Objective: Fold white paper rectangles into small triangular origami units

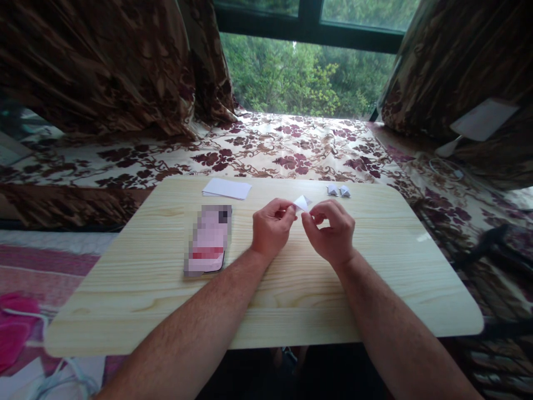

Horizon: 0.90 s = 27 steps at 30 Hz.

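Observation:
A small piece of folded white paper (302,203), roughly triangular with a peak, is held up between my two hands over the far middle of the table. The thumb and fingers of my left hand (271,226) pinch its left corner. On the other side, my right hand (331,229) is closed, with thumb and forefinger gripping the lower right edge. Finer creases in the paper are too small to make out. Two small folded white paper pieces (332,190) sit side by side beyond my right hand. Beyond my left hand lies a stack of white paper sheets (227,188).
On the light wood-grain table (395,266), a pink phone (209,239), partly pixelated, lies left of my left forearm. A floral-covered ledge (287,147) runs behind the table below a window. Curtains hang at both sides, and a white lamp (483,119) stands at right.

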Tool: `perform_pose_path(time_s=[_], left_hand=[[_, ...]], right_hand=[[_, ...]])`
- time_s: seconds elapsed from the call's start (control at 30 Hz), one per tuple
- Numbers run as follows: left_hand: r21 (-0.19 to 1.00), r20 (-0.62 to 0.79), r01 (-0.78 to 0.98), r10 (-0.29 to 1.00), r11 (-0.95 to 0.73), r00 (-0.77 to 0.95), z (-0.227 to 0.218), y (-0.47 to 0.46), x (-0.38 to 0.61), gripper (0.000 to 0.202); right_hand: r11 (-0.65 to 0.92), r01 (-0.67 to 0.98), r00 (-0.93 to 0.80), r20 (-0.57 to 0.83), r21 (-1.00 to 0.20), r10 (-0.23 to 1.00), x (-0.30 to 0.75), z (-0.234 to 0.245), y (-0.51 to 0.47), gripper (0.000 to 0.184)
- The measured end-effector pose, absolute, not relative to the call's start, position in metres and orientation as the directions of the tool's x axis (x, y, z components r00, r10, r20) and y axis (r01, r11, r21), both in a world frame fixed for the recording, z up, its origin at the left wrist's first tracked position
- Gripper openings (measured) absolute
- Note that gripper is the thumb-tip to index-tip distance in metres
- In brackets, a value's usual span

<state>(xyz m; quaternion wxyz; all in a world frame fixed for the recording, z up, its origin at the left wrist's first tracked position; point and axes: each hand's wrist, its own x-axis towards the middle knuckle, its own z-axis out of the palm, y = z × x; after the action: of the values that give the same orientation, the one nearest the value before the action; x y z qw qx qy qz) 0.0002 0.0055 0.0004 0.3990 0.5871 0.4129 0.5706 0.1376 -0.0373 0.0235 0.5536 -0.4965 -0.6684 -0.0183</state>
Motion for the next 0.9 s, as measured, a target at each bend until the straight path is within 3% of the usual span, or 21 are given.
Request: perform_pose_path(time_s=[0.23,0.67,0.9], left_hand=[[0.852,0.493,0.165,0.868,-0.496,0.064,0.0060,-0.0001,-0.0018,0.016],[0.843,0.516,0.126,0.852,-0.523,0.088,0.0006,0.0022,-0.0012,0.013],[0.769,0.601,0.177,0.789,-0.614,0.123,0.0006,0.0033,-0.0032,0.011]], right_hand=[[0.504,0.651,0.093,0.719,-0.568,0.689,0.1395,0.0225,-0.0333,0.012],[0.496,0.605,0.071,0.663,-0.623,0.745,0.1388,0.0205,-0.0317,0.011],[0.494,0.618,0.058,0.662,-0.612,0.747,0.1402,0.0196,-0.0310,0.014]])
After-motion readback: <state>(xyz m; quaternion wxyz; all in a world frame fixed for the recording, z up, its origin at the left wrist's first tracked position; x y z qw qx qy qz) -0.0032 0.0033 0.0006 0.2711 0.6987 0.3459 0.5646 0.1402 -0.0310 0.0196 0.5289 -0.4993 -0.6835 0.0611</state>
